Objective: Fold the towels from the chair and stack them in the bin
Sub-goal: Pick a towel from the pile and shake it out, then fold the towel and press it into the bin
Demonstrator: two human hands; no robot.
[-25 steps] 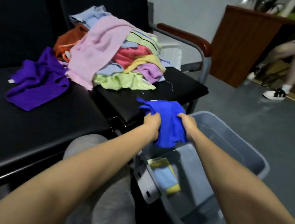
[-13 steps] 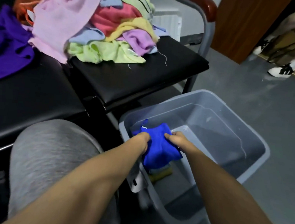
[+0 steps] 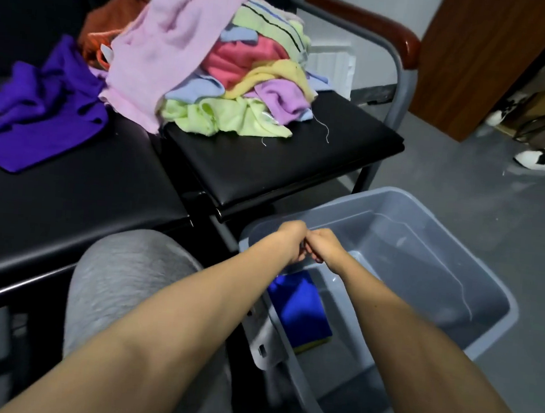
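Hands meet knuckle to knuckle: L hand (image 3: 289, 240) and R hand (image 3: 325, 246) touch each other, both w/ fingers curled under and nothing visible in either. Palm sides face down and are hidden, so only the backs and a few fingertips show. Directly below them is the near-left corner of the grey bin (image 3: 396, 191). Blue towel (image 3: 299, 306) lies folded flat inside it, below and nearer than the hands, clear of both; the L forearm covers its left edge. It sits on a yellow towel (image 3: 314, 346), of which only a thin strip at the near edge shows, so its size and fold can't be made out. Beyond and left of the hands, the black chair seat (image 3: 284, 168) carries the unfolded pile (image 3: 241, 83), a big pink towel (image 3: 169, 45) draped over the top and hiding most of what's under it; pile's upper edge is cut off by the frame. Purple towel (image 3: 44, 107) lies crumpled far left of the hands, apart from the pile. Grey-clad knee (image 3: 128, 276) is near-left of the L hand. Far right, past the bin, another person's shoe (image 3: 540, 157) stands on the floor, the leg above it mostly out of frame.
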